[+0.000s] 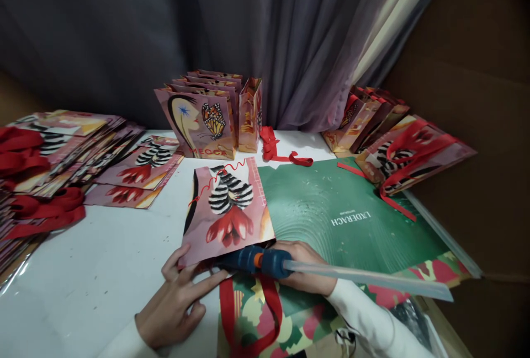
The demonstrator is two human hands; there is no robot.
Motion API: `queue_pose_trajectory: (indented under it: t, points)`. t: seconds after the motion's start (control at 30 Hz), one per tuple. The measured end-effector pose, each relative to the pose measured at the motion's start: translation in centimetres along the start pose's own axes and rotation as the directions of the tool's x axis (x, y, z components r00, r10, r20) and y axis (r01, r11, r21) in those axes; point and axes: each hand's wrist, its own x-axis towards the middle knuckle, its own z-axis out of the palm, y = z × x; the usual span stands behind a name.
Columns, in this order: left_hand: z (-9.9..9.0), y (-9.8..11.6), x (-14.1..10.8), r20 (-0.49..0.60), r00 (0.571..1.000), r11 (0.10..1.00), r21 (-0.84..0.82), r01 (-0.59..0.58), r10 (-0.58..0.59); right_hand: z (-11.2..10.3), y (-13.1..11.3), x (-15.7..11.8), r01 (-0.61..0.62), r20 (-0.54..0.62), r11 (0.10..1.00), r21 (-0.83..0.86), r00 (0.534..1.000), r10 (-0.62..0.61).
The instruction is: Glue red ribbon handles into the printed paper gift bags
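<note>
A pink paper gift bag (229,209), printed with a zebra-striped figure and a red flower, lies flat with its mouth toward me. My left hand (178,297) holds the near left edge, with some fingers outside and one reaching along the opening. In my right hand (306,267) is a dark blue glue gun (248,260) with an orange band, its nozzle end at the bag's mouth. A long translucent glue stick (372,279) juts from its back to the right. The gun partly hides the bag's opening and my right fingers.
Finished-looking bags (202,121) stand upright at the back; more bags (364,118) with red ribbons are at the right. Flat bags (74,148) and red ribbons (53,209) are stacked left. A large green bag (314,198) lies underneath. A grey curtain (232,16) hangs behind the white table (95,270).
</note>
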Motion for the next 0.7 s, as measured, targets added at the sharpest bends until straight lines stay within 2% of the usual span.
queue_pose_trajectory:
  t: [0.27, 0.5, 0.7]
  points:
    - [0.0, -0.2, -0.3, -0.007, 1.0, 1.0, -0.009, 0.029, -0.029, 0.6, -0.3, 0.3, -0.041, 0.008, 0.998, -0.037, 0.999, 0.042]
    - [-0.5, -0.3, 0.3, -0.03, 0.998, 0.999, 0.01, -0.051, 0.051, 0.2, -1.0, 0.3, -0.04, 0.001, 0.999, -0.034, 0.999, 0.04]
    - [-0.5, -0.9, 0.3, 0.018, 0.992, 0.99, 0.064, -0.123, 0.122, 0.1, -0.9, -0.2, -0.005, -0.017, 1.0, -0.004, 1.0, 0.005]
